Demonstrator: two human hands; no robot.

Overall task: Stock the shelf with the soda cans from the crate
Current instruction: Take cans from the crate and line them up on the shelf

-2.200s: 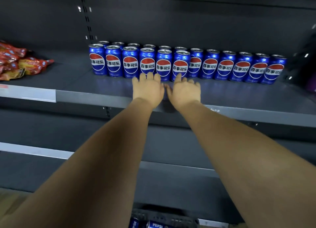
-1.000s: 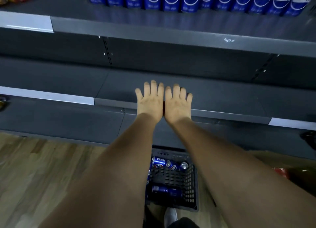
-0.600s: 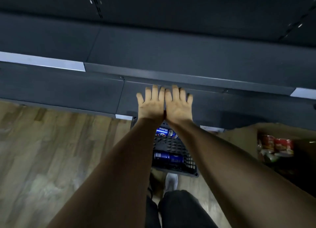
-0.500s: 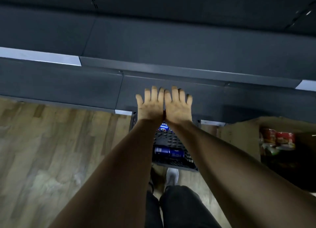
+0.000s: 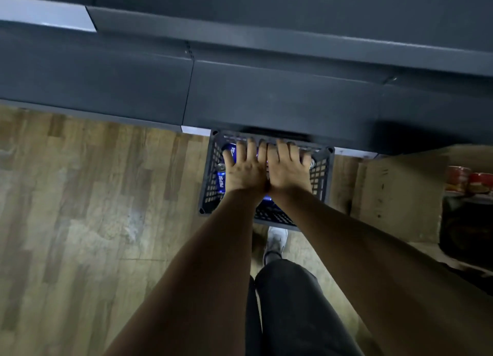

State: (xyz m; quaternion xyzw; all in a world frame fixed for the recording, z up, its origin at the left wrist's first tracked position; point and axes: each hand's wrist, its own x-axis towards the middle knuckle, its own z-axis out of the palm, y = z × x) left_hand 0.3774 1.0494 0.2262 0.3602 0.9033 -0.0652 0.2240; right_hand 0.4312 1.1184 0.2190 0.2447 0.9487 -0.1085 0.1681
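A dark lattice crate (image 5: 324,179) stands on the floor against the base of the dark shelving (image 5: 266,99). Blue Pepsi cans lie inside it: one at the far left corner (image 5: 231,151), another along the left wall (image 5: 221,181), and a can end (image 5: 311,164) shows at the right. My left hand (image 5: 245,170) and right hand (image 5: 289,169) are side by side down in the crate. Their fingers are spread flat over the cans, which they mostly hide. I see no fingers curled round a can. The shelf with the stocked cans is out of view.
A wooden floor (image 5: 93,195) stretches to the left. A cardboard box (image 5: 394,195) stands right of the crate, with red cans (image 5: 466,181) beyond it. My leg in dark trousers (image 5: 293,302) and a white shoe (image 5: 276,239) are just behind the crate.
My view has swung down from the can-lined shelf to the floor. Both hands, kept together and flat, have dropped from the shelf edge into the crate, onto the cans.
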